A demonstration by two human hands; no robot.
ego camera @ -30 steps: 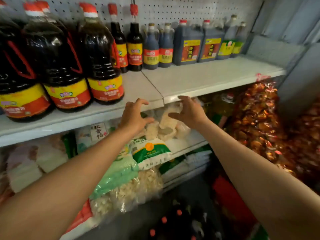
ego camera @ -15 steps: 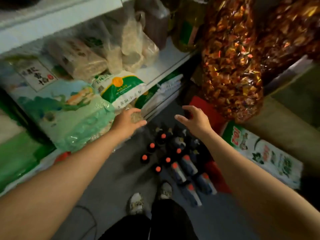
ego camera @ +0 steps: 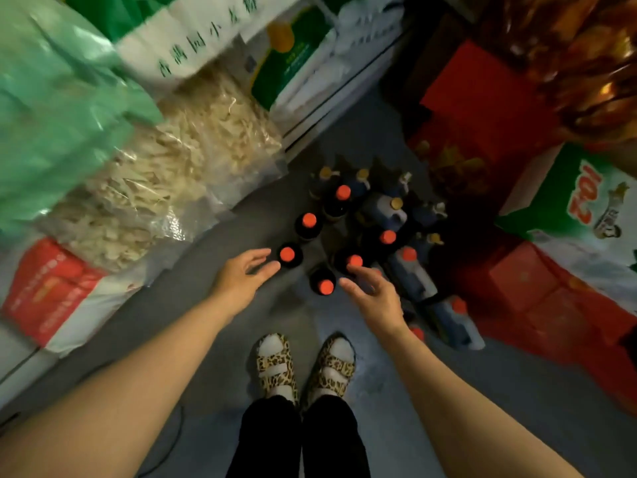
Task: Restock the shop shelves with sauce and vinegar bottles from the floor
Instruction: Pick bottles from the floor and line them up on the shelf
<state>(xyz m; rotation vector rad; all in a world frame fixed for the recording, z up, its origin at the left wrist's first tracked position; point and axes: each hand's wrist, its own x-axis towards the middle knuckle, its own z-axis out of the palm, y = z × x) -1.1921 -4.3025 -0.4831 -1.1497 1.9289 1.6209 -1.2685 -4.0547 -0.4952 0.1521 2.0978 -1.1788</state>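
Neither grip holds anything: left hand (ego camera: 241, 281) is spread, fingers straight and apart, tips just beside the red cap of the nearest dark bottle (ego camera: 287, 254); right hand (ego camera: 375, 298) is likewise loose and apart, fingers reaching over two more red-capped bottles, one at (ego camera: 325, 286) and one at (ego camera: 354, 261). Can't tell if the fingertips touch the caps, since the view is straight down & a bit blurred. The bottles stand upright on the grey floor (ego camera: 396, 391) in a tight cluster (ego camera: 365, 222), approx a dozen: dark ones w/ red caps toward the left, blue-grey jugs (ego camera: 410, 274) w/ handles toward the right, some gold-capped at the back. Left of the cluster, clear bags of pale dried strips (ego camera: 179, 160) and green-and-white sacks (ego camera: 286, 53) sit by the lowest shelf. Red cartons (ego camera: 482, 108) lie on the right. Leopard-print sandals (ego camera: 303, 367) stand just below the hands.
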